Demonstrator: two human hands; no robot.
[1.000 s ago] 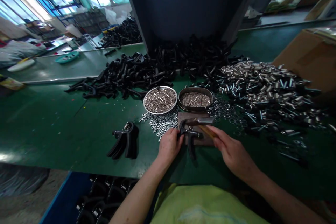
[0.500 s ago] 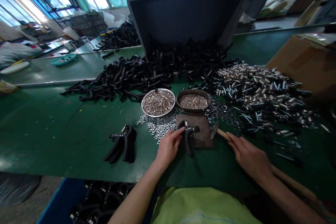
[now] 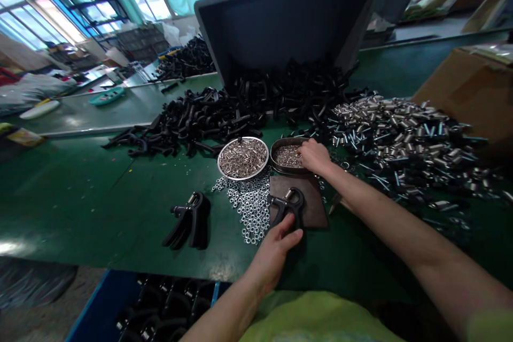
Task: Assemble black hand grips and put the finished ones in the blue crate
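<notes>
My left hand (image 3: 272,256) is closed on the lower part of a black hand grip strengthener (image 3: 298,204), its coil spring at the top. The grip's upper end rests on a dark metal plate (image 3: 316,209). My right hand (image 3: 316,157) reaches into an oval tin (image 3: 290,170) of tiny metal parts, fingers bent together; whatever they pinch is too small to make out. Under my right forearm lies a hammer (image 3: 335,200), partly hidden. More hand grips (image 3: 199,222) stand together on the left.
Beside the tin is a round dish (image 3: 220,164) of small metal pins, with loose nuts (image 3: 253,214) before it. Black handles (image 3: 196,115) spill from a grey bin (image 3: 288,21). Springs and bolts (image 3: 404,133) are heaped right, near a cardboard box (image 3: 460,85). A blue crate (image 3: 94,302) sits below the edge.
My right hand has let go of the hammer and moved up and left into the oval tin. The hand grip has turned on the plate, and my left hand now holds it lower down.
</notes>
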